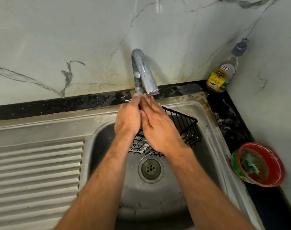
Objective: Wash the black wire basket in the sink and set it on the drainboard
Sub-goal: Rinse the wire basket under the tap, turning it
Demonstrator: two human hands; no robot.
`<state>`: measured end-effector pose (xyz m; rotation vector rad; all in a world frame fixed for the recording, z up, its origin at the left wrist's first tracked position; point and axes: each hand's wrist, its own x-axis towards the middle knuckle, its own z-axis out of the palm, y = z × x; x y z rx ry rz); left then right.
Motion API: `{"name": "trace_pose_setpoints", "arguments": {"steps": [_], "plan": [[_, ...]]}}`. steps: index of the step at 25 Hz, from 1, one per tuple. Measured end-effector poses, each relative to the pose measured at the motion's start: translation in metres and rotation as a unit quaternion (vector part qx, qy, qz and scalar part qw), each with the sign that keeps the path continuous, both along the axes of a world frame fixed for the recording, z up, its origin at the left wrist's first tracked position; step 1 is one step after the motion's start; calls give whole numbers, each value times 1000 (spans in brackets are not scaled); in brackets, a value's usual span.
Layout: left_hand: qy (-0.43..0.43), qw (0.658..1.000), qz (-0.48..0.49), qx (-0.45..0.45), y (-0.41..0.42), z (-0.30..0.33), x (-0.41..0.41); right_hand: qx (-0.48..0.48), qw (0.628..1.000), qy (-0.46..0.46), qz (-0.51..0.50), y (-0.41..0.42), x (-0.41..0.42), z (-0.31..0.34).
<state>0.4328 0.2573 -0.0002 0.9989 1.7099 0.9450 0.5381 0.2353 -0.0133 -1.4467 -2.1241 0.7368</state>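
My left hand (127,117) and right hand (159,128) are pressed together, palm against palm, fingers pointing up to the mouth of the tap (145,75), where a thin thread of water comes down; neither hand grips anything. The black wire basket (187,128) sits below them inside the sink (212,130), tilted toward the back right corner, with suds on its near wires, just behind the drain (150,169). On the dark counter (230,123) in the back corner stands a bottle (224,70) whose yellow label reads "DISHWASH GEL"; the brand word above it is too small for me to make out, and a small white sticker near the neck carries red marks I cannot read. By the sink's right rim a red bowl (264,165) holds a green scrubber (249,163). The ribbed drainboard (35,173) on the left lies open, and the front of the basin has room.
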Motion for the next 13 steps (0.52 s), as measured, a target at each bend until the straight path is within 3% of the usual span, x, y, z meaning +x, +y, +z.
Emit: {"name": "trace_pose_setpoints", "arguments": {"steps": [3,8,13], "plan": [[-46,997,64,23,-8,-5,-11,-12,996,-49,68,16,9,-4],[-69,990,116,30,-23,-18,-16,-144,978,-124,-82,27,21,-19],[-95,983,150,53,-21,-22,-23,28,995,-65,67,12,-6,-11]]}}
